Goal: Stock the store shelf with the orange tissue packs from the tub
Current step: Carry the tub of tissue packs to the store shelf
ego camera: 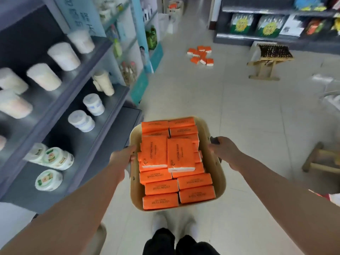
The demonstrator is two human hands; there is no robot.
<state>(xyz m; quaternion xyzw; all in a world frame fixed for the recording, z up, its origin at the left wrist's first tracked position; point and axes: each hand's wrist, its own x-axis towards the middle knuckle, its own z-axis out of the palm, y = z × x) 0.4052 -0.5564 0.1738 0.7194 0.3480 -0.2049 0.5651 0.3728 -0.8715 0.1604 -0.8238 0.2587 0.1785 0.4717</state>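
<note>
A beige tub [219, 178] hangs in front of me above the floor, filled with several orange tissue packs [181, 156] marked "COTTON TISSUE". My left hand [123, 157] grips the tub's left handle. My right hand [225, 149] grips the dark handle on the tub's right side. More orange tissue packs [201, 55] lie scattered on the floor farther down the aisle. The grey store shelf [103, 111] runs along my left, holding white tissue rolls and round packs.
A wooden stool with a brush [269, 60] stands on the floor at the right, another wooden stool [321, 159] at the right edge. A dark shelf with boxed goods [266, 24] lines the far right. My feet [176, 242] show below the tub. Tiled floor lies ahead.
</note>
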